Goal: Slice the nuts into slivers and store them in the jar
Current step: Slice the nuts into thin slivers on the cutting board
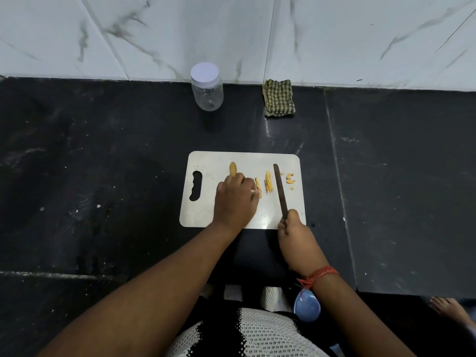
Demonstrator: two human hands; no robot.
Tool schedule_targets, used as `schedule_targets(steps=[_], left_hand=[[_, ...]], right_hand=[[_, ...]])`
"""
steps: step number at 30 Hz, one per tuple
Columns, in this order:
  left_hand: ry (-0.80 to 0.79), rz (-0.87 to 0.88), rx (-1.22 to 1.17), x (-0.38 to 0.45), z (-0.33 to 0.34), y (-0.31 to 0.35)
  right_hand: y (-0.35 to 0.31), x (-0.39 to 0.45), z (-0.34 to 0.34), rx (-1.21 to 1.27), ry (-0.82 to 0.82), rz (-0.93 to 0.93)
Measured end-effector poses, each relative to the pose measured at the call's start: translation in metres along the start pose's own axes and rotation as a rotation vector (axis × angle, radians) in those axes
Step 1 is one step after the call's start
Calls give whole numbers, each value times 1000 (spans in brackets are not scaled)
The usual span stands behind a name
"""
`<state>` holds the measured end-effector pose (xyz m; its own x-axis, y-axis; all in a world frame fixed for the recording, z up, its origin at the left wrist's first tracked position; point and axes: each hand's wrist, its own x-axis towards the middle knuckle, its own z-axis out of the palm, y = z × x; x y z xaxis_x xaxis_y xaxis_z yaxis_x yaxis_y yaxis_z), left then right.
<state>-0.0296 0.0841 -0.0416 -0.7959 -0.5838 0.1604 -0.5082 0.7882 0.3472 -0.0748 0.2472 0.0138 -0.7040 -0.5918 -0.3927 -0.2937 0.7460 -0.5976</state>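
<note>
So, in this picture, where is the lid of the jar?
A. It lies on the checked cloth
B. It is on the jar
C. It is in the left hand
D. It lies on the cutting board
B: the white lid sits on top of the clear jar, which stands on the counter behind the cutting board.

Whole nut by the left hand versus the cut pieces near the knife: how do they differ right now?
The whole nut is one long uncut piece; the slivers are several thin strips. The nut lies partly under the left hand; the slivers lie untouched, between that hand and the knife gripped by the right hand. Both are tan and lie on the cutting board.
</note>
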Motion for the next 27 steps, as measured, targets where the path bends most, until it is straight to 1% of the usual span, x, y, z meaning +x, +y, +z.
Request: schedule_targets(steps=[3,7,10,16,18,21,24,27], left_hand=[[-73,12,77,2,2,8],[-133,-29,61,8,3,12],[-128,-97,-25,10,0,16],[-65,-239,-239,0,-12,8],[-51,-325,-301,-7,-16,-3],[-76,-430,-356,-19,-19,-18],[-116,-415,-357,-24,-19,-29],[-138,-353,-332,-22,-18,-31]], right_hand=[[-4,3,-2,16,9,-10],[-5,6,-3,29,14,-21],[-3,7,-2,34,10,-19],[-3,9,-2,48,-5,-27],[-6,8,3,18,-57,-49],[-11,5,17,-40,-163,-77],[-12,1,29,-80,-228,-77],[-11,2,30,-97,-193,-48]])
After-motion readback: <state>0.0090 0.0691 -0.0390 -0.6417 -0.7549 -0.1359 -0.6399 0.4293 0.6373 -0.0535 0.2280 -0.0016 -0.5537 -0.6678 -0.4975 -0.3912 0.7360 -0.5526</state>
